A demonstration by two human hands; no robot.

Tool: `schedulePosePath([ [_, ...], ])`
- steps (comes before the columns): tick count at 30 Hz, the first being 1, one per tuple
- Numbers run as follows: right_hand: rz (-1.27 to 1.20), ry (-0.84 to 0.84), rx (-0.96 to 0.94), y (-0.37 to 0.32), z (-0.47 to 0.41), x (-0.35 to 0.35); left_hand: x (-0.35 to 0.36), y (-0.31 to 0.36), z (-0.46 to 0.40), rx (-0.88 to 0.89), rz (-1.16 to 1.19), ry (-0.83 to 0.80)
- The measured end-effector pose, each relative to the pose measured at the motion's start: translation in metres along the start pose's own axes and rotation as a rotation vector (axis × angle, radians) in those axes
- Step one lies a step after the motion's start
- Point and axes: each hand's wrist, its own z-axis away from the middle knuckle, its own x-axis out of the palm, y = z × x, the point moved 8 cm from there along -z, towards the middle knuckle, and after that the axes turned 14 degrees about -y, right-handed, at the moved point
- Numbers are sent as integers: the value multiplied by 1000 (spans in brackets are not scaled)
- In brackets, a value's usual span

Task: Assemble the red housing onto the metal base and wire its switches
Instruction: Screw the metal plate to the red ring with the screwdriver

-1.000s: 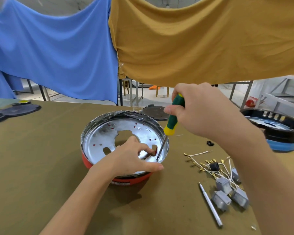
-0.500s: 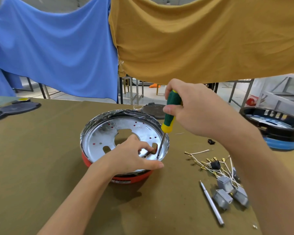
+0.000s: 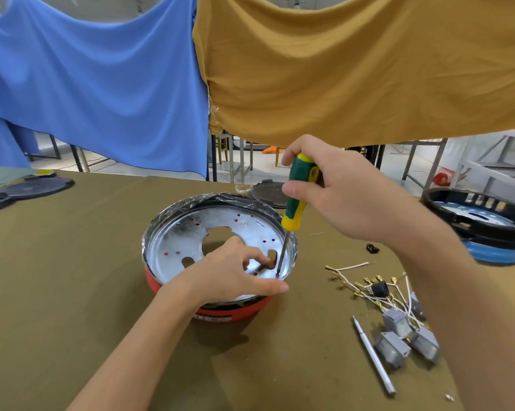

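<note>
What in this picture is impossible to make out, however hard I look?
Head view only:
- The screw under the screwdriver tip: too small against the shiny metal base.
- What the left hand fingers touch: they cover it.
- Most of the red housing: hidden beneath the base and the hand.
- The white label on the housing: too blurred to read.
- The blue and black unit: cut off by the right edge.

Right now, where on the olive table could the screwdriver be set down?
Bare olive cloth lies left of the red housing and in front of it. Right is crowded: white wires, grey switch blocks, a silver pen-like tool.
</note>
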Motion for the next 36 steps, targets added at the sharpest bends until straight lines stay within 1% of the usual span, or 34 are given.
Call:
schedulePosePath([
  [7, 202, 246, 85, -7, 1, 1, 1, 1, 1, 7, 0, -12],
  [16, 274, 346, 94, -7, 4, -1, 0, 3, 1, 3, -14, -17],
  [18, 234, 325, 53, -7, 2, 2, 1, 2, 1, -8, -17, -19],
  [20, 96, 276, -9, -3, -2, 6, 0, 1, 1, -17, -14, -19],
  [22, -2, 267, -82, -1, -5, 8, 0, 1, 2, -16, -7, -22],
  [25, -52, 329, -212, -4, -5, 12, 2, 2, 3, 11, 8, -44],
  [30, -200, 478, -283, 10, -3, 19, 9, 10, 5, 64, 33, -135],
  [32, -197, 488, -330, 9, -2, 18, 7, 10, 6, 70, 26, -140],
  [34, -141, 542, -382, 5, 3, 15, 6, 10, 8, 65, 14, -142],
  [36, -108, 595, -392, 2, 6, 16, 9, 12, 8, 71, 0, -158],
])
